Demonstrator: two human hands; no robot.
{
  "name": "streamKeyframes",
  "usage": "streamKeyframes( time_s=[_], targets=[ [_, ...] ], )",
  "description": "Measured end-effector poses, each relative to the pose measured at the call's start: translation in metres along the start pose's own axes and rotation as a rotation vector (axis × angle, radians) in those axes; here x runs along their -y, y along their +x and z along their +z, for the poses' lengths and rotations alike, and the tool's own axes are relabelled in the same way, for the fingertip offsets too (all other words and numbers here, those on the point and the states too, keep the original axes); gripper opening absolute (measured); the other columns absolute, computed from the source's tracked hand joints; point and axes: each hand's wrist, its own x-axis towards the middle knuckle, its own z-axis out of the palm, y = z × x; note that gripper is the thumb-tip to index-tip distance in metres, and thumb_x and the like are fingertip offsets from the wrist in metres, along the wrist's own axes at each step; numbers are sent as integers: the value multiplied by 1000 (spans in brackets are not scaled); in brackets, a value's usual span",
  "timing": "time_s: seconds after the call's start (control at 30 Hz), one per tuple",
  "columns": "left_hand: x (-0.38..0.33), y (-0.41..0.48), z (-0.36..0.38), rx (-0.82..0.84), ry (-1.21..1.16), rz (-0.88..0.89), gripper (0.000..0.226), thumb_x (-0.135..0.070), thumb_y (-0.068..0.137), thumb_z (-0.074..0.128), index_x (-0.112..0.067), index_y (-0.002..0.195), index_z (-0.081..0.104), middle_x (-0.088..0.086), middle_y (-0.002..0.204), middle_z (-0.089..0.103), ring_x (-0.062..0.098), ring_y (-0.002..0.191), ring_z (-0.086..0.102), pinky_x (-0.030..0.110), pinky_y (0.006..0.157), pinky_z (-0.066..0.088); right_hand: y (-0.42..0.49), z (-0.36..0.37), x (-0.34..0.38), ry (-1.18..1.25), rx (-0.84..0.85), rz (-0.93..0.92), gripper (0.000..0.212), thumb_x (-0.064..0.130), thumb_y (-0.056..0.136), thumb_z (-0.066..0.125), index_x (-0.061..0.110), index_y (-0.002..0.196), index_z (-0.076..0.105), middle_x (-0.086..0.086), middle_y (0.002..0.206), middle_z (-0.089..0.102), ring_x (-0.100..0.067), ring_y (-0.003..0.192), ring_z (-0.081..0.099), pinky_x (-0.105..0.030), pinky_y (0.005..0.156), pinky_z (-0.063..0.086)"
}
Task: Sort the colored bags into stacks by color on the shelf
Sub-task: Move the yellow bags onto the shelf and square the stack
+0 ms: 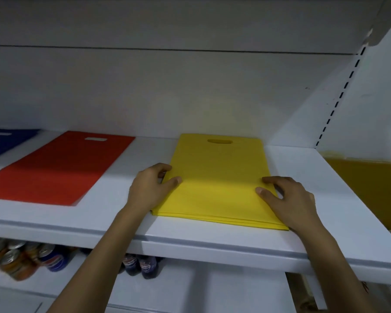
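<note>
We see a flat stack of yellow bags lying on the white shelf, right of the middle, with the cut-out handle toward the back wall. The left hand holds the stack at its left edge: the thumb lies on top and the fingers are curled against the side. The right hand grips the right edge in a similar way, with thumb and first finger on the top bag and the other fingers curled at the side. Well apart to the left lie the red bags, and further left the blue bags, partly out of view. On the lower shelf stand cans and dark bottles.
</note>
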Motion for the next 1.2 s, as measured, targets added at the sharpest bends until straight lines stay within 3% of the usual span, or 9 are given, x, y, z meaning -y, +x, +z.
streamKeyframes(
  time_s=[0.1,0.2,0.4,0.6,0.83,1.2],
  targets=[
    [-9,-6,-5,2,-29,-31,47,-41,88,64,-16,128,58,3,120,63,15,110,58,23,83,42,-1,-5,1,132,13,23,61,63,75,48,28,124,60,0,124,62,-20,115,56,-40,97,41],
    [-12,-25,-21,-104,-66,-42,52,-39,90,61,-15,136,51,4,134,54,15,115,54,25,85,42,-7,-13,3,294,-2,32,61,58,78,56,24,128,57,-4,130,59,-23,117,54,-42,97,44],
    [6,-78,-77,-329,336,-9,57,-42,89,61,-13,137,50,6,137,54,28,124,47,40,98,39,-9,-19,45,119,-112,-222,46,36,88,63,18,130,56,-14,129,58,-35,119,50,-47,98,40],
    [23,-139,-134,-458,723,-71,59,-38,86,67,-10,135,51,9,134,56,34,122,49,45,93,43,-30,27,150,131,-4,-624,52,37,85,60,17,133,53,-10,130,58,-34,121,51,-48,97,40],
    [81,-220,-212,-455,882,-348,65,-43,88,60,-19,145,37,1,146,44,24,133,39,40,103,34,-91,98,285,75,255,-1018,66,38,89,61,27,147,33,0,146,43,-26,131,41,-42,104,32],
    [220,-355,-386,-485,1005,-697,84,-48,94,50,-14,154,3,2,162,3,19,149,4,40,119,15,-242,213,525,3,430,-1317,71,36,87,61,26,149,27,-3,144,43,-28,129,41,-44,102,33]
  ],
)
